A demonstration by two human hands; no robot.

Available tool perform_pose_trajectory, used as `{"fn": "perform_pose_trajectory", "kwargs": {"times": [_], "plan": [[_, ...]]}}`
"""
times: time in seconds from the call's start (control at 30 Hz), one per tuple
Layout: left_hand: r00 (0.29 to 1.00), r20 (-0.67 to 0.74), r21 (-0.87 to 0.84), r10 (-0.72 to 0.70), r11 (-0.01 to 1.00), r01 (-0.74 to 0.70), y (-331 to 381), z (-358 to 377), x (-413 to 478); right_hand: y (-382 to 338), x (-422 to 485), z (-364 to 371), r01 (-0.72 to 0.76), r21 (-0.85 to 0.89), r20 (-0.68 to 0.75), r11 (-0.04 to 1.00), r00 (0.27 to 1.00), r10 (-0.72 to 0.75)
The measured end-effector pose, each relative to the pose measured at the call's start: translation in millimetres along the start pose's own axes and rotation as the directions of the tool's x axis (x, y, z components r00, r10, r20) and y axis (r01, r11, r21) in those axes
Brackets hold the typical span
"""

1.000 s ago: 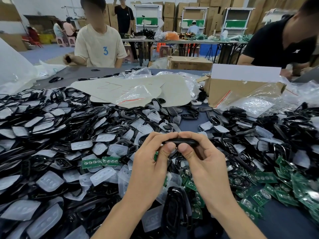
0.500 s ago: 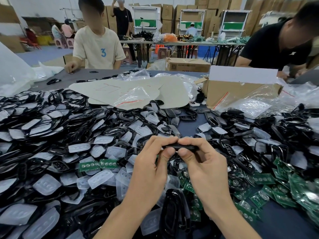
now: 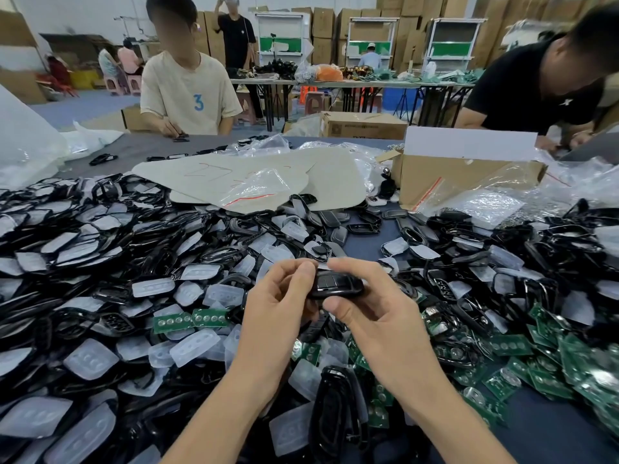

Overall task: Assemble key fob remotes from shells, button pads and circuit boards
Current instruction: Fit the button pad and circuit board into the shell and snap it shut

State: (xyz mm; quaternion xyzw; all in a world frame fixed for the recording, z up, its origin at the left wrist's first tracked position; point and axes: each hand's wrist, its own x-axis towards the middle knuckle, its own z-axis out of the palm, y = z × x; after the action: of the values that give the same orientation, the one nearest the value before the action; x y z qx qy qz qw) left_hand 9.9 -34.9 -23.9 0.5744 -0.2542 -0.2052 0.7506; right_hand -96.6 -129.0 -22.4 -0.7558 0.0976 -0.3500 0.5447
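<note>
A black key fob [image 3: 336,285] is held between both hands above the pile, its button face turned up toward me. My left hand [image 3: 279,308] pinches its left end with thumb and fingers. My right hand [image 3: 375,309] grips the right end, fingers over the top and thumb below. Black shells [image 3: 110,226], translucent white button pads [image 3: 194,343] and green circuit boards [image 3: 509,346] lie heaped across the table all around.
A cardboard box [image 3: 469,175] and clear plastic bags [image 3: 258,189] sit behind the pile, with beige sheets [image 3: 207,172]. A person in a beige shirt [image 3: 187,92] and one in black [image 3: 536,85] work at the far edge. A large black shell [image 3: 335,413] lies near my wrists.
The fob was held edge-on and squeezed between both hands; now it is tilted so its button face shows. My hands have loosened and spread slightly.
</note>
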Motion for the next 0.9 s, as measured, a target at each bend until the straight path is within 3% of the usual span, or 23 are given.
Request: {"fn": "perform_pose_trajectory", "kwargs": {"times": [0.07,0.17,0.27,0.4,0.5,0.6,0.73,0.9], "plan": [[0.996,0.072,-0.067,-0.051,0.996,0.056,-1,0,0,1,0,2,0.031,-0.008,-0.03,0.999,0.999,-0.032],[0.973,0.229,-0.065,-0.007,0.998,0.023,-3,0,-3,0,0,0,0.013,0.088,-0.109,0.996,0.994,-0.004],[0.945,0.306,0.146,0.115,0.975,-0.166,-6,0,-5,-2,0,-3,0.003,0.159,-0.126,0.987,0.992,0.017],[0.879,0.349,0.431,0.324,0.777,-0.458,-5,-6,-6,-5,1,-3,0.011,0.176,-0.118,0.984,0.993,0.01],[0.845,0.412,0.526,0.342,0.668,-0.526,-2,-11,-4,-5,0,-3,0.012,0.165,-0.108,0.986,0.994,0.006],[0.803,0.48,0.602,0.353,0.533,-0.594,1,-17,-4,-2,-1,-3,0.013,0.108,-0.088,0.994,0.996,-0.003],[0.77,0.521,0.699,0.369,0.333,-0.633,5,-15,-6,5,-2,-1,0.051,-0.136,-0.074,0.989,0.995,-0.061],[0.782,0.489,0.744,0.386,0.285,-0.605,3,-9,-9,8,-2,3,0.095,-0.286,-0.1,0.953,0.987,-0.128]]}}
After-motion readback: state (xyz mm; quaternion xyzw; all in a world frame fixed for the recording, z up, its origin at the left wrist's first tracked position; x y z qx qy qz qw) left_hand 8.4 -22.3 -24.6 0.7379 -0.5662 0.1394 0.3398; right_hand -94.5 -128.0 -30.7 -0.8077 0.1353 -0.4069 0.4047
